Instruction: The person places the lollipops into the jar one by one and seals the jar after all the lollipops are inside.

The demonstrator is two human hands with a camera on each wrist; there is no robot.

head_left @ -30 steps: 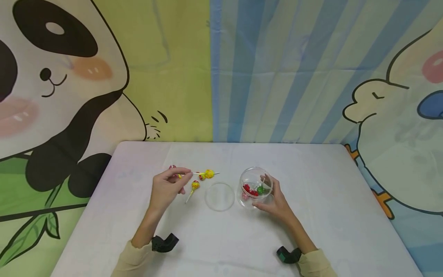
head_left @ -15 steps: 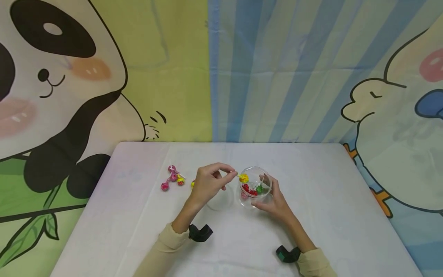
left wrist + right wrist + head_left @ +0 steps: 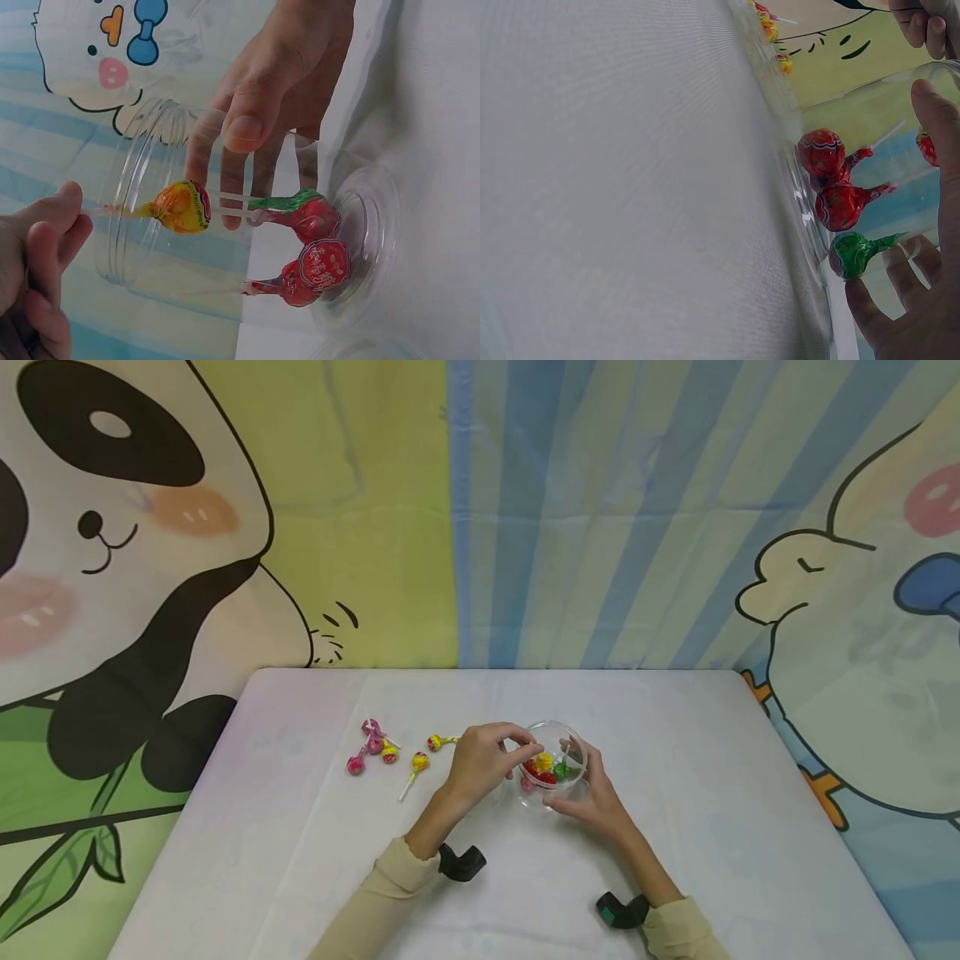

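Observation:
In the head view my left hand point(image 3: 489, 762) is at the mouth of a clear round jar point(image 3: 553, 733). Its thumb and fingertips pinch the white stick of a yellow lollipop point(image 3: 182, 208), whose wrapped head is inside the jar, above the bottom. My right hand point(image 3: 596, 792) grips the jar from the right, thumb on the near side and fingers behind. Red lollipops point(image 3: 838, 205) and a green lollipop point(image 3: 853, 255) lie at the jar's bottom. The jar's base appears to rest on the table.
On the white table point(image 3: 690, 752), left of the hands, lie pink lollipops point(image 3: 356, 765) and yellow lollipops point(image 3: 419, 762). A clear ring-like lid point(image 3: 367, 349) lies beside the jar, mostly hidden by the left hand in the head view. A printed cartoon curtain point(image 3: 397, 527) hangs behind.
My left hand has carried the yellow lollipop rightward from the loose ones and lowered its head into the jar. The right hand still holds the jar in the same place.

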